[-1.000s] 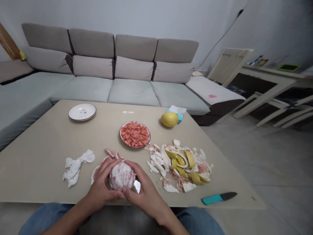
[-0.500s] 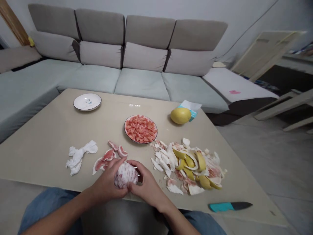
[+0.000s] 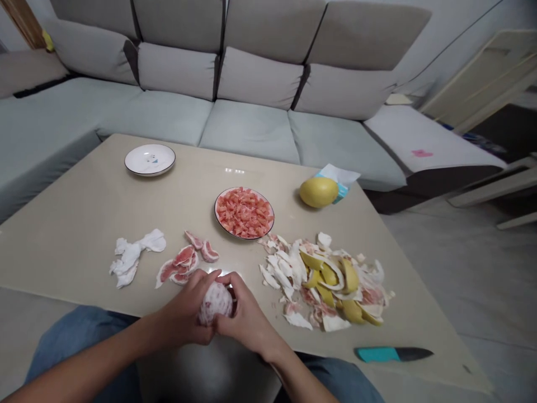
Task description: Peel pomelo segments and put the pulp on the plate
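Observation:
A peeled pomelo, whitish with pink showing through, is held between both hands at the table's near edge. My left hand wraps its left side. My right hand grips the right side, its thumb pressed on the front of the fruit. The fingertips of both hands come close together on top. Just beyond my left hand lie several pink pomelo segments with white membrane on them. Farther off, a dark-rimmed plate bears a heap of pink pomelo pulp.
Yellow rind and white pith are piled at right. A knife with a turquoise handle lies near the front edge. A whole pomelo sits by a tissue pack. Crumpled tissue and a white plate are at left.
The view has tipped down slightly, so the table things sit a little higher. Both hands have closed in somewhat on the peeled pomelo, with their fingertips nearer each other.

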`<state>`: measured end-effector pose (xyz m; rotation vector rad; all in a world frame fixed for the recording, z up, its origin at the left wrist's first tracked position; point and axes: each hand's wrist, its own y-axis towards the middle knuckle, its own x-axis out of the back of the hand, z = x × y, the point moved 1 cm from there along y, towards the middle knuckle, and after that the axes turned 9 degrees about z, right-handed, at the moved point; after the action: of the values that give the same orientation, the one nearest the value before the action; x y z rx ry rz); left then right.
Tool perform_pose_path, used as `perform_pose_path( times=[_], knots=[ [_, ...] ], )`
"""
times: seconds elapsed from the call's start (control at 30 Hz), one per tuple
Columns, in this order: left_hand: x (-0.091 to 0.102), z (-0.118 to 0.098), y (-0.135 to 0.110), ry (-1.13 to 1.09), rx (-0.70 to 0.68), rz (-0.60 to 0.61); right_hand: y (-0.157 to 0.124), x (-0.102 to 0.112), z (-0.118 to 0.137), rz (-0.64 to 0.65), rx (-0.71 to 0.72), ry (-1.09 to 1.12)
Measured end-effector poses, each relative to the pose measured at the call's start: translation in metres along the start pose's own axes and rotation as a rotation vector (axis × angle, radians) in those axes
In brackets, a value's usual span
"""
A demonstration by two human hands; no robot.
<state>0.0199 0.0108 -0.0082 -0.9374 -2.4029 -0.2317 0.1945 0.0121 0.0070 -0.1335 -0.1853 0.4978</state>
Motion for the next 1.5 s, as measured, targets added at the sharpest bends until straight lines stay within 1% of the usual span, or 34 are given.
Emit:
perform_pose_path(
  times=[0.07,0.17,0.3,0.4,0.57,0.63,0.73,0.83,0.97,1.1,1.2,1.3,1.37,1.4,1.5],
  knots=[
    [-0.002,0.002,0.000,0.000,0.003,0.011,0.000,-0.002,-0.001,-0.016,0.005,-0.027],
    [-0.006,0.004,0.000,-0.016,0.012,-0.003,0.000,-0.003,-0.004,-0.036,0.015,-0.052],
    [-0.007,0.009,0.000,-0.010,-0.003,-0.006,0.001,-0.005,-0.008,-0.066,0.035,-0.048],
    [-0.009,0.013,0.000,0.009,-0.018,-0.004,0.001,-0.007,-0.011,-0.063,0.046,-0.044],
    [-0.013,0.013,-0.001,-0.026,-0.064,0.024,0.005,-0.002,-0.011,-0.073,0.007,-0.010],
    [-0.010,0.009,-0.001,-0.037,-0.044,0.018,0.006,0.002,-0.008,-0.039,-0.033,0.029],
    [0.000,0.002,0.000,-0.043,0.024,-0.020,0.006,0.009,-0.001,0.077,-0.085,0.128],
    [0.008,0.001,-0.001,-0.059,0.066,-0.051,0.005,0.011,0.005,0.148,-0.059,0.204],
    [0.004,0.007,-0.002,-0.039,0.061,-0.087,0.004,0.009,0.006,0.179,-0.037,0.237],
    [-0.002,0.007,0.000,-0.012,0.011,-0.110,0.005,0.006,0.004,0.114,-0.024,0.217],
    [0.000,-0.002,0.003,-0.037,-0.031,-0.114,0.002,0.007,0.008,0.077,0.006,0.163],
    [0.006,-0.009,0.005,-0.126,0.011,-0.120,-0.003,0.014,0.014,0.127,-0.005,0.006],
    [0.010,-0.011,0.007,-0.239,0.082,-0.111,-0.008,0.019,0.017,0.150,0.011,-0.116],
    [0.012,-0.011,0.007,-0.312,0.122,-0.104,-0.009,0.021,0.018,0.138,0.037,-0.174],
    [0.013,-0.012,0.008,-0.573,0.185,-0.109,-0.010,0.020,0.019,0.086,0.170,-0.316]
  ],
)
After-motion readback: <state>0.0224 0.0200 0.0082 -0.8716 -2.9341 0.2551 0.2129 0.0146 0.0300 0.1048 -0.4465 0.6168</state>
